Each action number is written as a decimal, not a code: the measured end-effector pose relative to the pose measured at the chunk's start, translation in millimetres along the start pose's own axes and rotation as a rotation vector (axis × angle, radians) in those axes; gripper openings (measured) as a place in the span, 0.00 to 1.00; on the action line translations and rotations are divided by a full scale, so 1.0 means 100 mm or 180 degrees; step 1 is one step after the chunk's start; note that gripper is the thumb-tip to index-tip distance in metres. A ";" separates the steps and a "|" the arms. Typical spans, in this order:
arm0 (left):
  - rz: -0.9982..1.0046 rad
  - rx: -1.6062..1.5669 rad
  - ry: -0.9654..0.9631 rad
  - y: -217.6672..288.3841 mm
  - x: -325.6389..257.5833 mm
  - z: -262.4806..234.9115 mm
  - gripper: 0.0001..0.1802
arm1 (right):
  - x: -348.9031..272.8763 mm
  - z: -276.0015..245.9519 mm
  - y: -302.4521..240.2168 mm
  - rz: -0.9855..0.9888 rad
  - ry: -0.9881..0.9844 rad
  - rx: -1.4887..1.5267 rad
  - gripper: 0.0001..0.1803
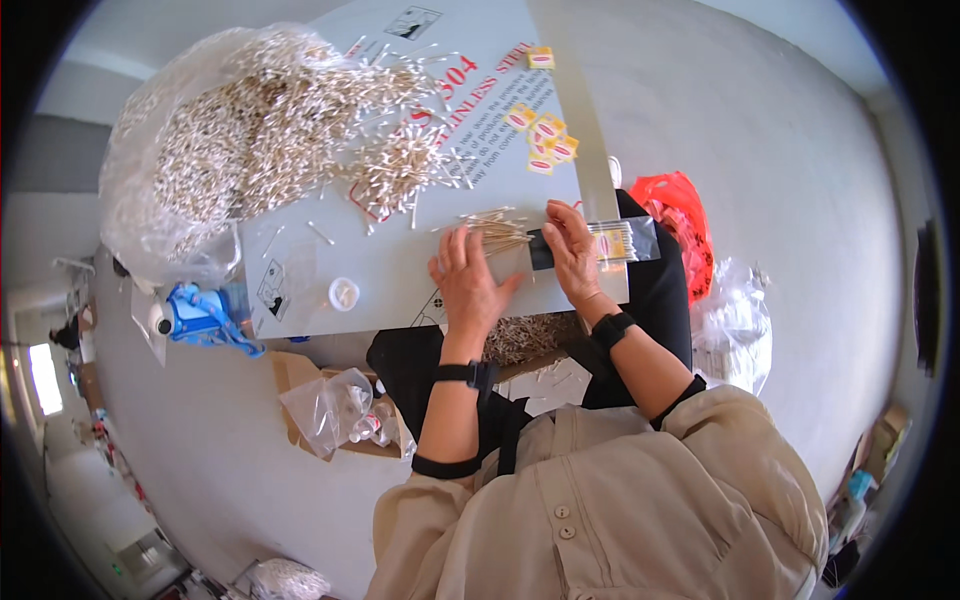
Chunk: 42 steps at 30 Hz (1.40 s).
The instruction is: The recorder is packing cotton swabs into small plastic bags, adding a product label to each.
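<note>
A loose bundle of cotton swabs (pixel 492 226) lies near the table's front edge. My left hand (pixel 468 285) rests over its left part, fingers spread and bent with the tips on the sticks, thumb apart. Just to the right, my right hand (pixel 572 258) curls over a flat black sleeve-like piece (pixel 541 252), which it partly hides. Beyond that hand lies a clear plastic packet (pixel 640 240) holding cotton swabs and a yellow card (pixel 608 243). Where the black piece meets the packet is hidden under my right hand.
A large clear bag of cotton swabs (pixel 200 170) spills a heap (pixel 395 175) across the table (pixel 395 290). Yellow cards (pixel 548 135) lie at the far right. A small round white container (pixel 343 293) stands front left. A box of swabs (pixel 530 338) sits below; a red bag (pixel 690 225) is to the right.
</note>
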<state>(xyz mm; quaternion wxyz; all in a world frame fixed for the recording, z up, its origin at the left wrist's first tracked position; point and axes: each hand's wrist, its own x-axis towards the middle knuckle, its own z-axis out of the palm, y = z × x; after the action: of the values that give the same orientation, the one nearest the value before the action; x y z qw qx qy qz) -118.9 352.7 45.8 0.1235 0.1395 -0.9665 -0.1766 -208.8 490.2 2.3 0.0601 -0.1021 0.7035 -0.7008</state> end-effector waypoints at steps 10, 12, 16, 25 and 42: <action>0.0562 0.0275 0.0110 -0.10 0.18 0.15 0.22 | -0.09 0.10 -0.10 -0.0400 0.0006 -0.0527 0.18; 0.0564 0.0272 0.0253 -0.04 0.30 0.14 0.22 | -0.11 0.08 -0.12 -0.0367 0.0016 -0.0565 0.18; 0.0570 0.0179 0.0170 -0.12 0.49 0.18 0.24 | -0.18 0.04 -0.19 -0.0658 -0.0035 -0.0829 0.19; 0.0097 0.0079 0.0196 -0.14 0.35 0.18 0.27 | -0.47 -0.48 -0.28 -0.1064 -0.0819 -0.1520 0.15; 0.0050 -0.0283 0.0970 -0.30 -0.10 0.19 0.25 | -0.23 -0.60 -0.19 -0.1419 -0.1497 -0.1866 0.11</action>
<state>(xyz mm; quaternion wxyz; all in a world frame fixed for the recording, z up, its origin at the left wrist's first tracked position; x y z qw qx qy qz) -108.1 335.3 15.0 0.2762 0.1516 -0.9288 -0.1950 -198.5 553.6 20.9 0.0343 -0.4210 0.8006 -0.4250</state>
